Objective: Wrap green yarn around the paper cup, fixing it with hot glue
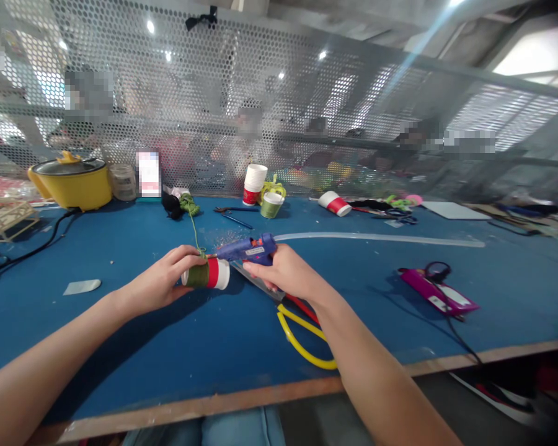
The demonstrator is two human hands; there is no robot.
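Note:
My left hand (167, 277) grips a paper cup (219, 274) lying on its side, white and red with green yarn wound round its base end. A green strand (194, 229) runs from the cup back to a ball of green yarn (189, 204). In my right hand (286, 272) is a blue glue gun (253, 249), its nozzle at the yarn on the cup. A long clear glue stick (376, 236) sticks out from the gun's rear toward the right. Under my right hand lie large scissors (302, 356) with yellow and red handles, partly hidden by my wrist.
At the back stand a yellow electric pot (77, 183), a glass jar (122, 181), a phone (148, 174), stacked paper cups (255, 183) and a green-wrapped cup (272, 204). Pliers (237, 210) and another cup (335, 203) lie nearby. A purple pouch (439, 294) with a black cable is at right.

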